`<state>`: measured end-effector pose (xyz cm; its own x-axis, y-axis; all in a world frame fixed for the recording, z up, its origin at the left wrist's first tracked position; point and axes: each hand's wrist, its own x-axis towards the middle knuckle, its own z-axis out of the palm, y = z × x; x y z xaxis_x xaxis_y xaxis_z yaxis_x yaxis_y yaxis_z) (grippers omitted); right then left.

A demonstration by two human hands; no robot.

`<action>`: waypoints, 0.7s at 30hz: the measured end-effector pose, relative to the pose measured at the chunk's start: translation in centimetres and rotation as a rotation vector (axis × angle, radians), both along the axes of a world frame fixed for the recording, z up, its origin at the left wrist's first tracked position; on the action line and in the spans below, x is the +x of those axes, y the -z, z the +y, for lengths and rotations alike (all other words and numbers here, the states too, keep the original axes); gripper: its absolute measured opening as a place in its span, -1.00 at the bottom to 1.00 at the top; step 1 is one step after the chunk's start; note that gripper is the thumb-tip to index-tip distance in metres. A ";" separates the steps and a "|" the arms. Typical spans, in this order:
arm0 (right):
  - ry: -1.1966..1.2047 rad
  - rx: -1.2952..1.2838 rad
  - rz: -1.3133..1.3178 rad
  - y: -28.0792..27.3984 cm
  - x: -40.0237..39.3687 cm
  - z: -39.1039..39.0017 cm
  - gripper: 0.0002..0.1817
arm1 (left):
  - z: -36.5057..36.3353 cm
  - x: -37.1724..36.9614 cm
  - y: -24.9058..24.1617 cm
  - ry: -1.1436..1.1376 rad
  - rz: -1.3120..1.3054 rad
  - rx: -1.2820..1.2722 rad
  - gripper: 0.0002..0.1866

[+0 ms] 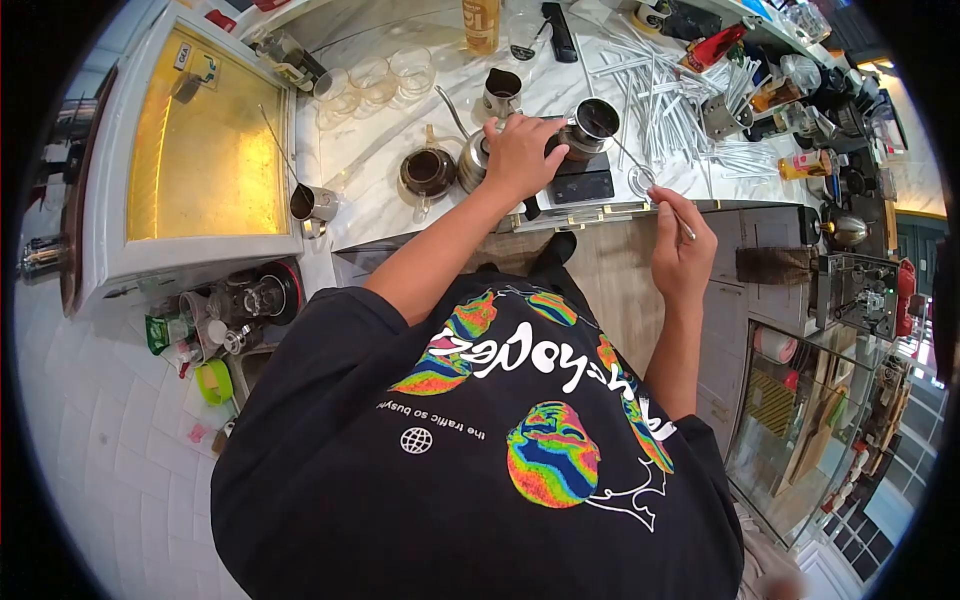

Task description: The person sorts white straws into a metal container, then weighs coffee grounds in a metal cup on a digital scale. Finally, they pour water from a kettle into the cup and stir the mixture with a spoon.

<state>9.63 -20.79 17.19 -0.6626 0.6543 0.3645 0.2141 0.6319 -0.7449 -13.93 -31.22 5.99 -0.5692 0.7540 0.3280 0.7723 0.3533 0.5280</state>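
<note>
My left hand reaches over the counter, its fingers spread beside a dark-filled dripper or cup; whether they grip its handle is unclear. Below it lies a black scale. In my right hand is a long metal spoon, its thin shaft pointing toward the dripper. A metal kettle is partly hidden by my left hand. Left of it stands a glass pot of dark liquid. A metal pitcher stands just behind my left hand.
Clear glasses stand at the back left. Many wrapped straws spread over the right of the marble counter. Another metal pitcher sits by the left cabinet. Bottles, including an amber one, crowd the right end.
</note>
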 end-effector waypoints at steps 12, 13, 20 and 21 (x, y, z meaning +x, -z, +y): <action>0.012 -0.048 0.020 0.0 -0.3 0.1 -0.80 | -0.1 0.0 0.0 -0.003 0.012 -0.014 -0.54; -0.009 -0.026 0.009 -0.3 -0.4 -0.2 -0.80 | -0.1 0.0 0.0 -0.003 0.007 -0.019 -0.54; 0.068 -0.202 0.081 0.1 -0.8 0.5 -0.81 | -0.1 -0.1 -0.2 0.004 0.005 -0.030 -0.54; 0.056 -0.167 0.067 0.1 -0.5 0.6 -0.81 | 0.0 0.0 -0.1 -0.001 0.011 -0.027 -0.54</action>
<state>9.18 -20.23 17.07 -0.6017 0.7443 0.2897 0.1917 0.4867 -0.8523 -13.97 -31.26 6.14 -0.5663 0.7623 0.3133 0.7775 0.3680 0.5100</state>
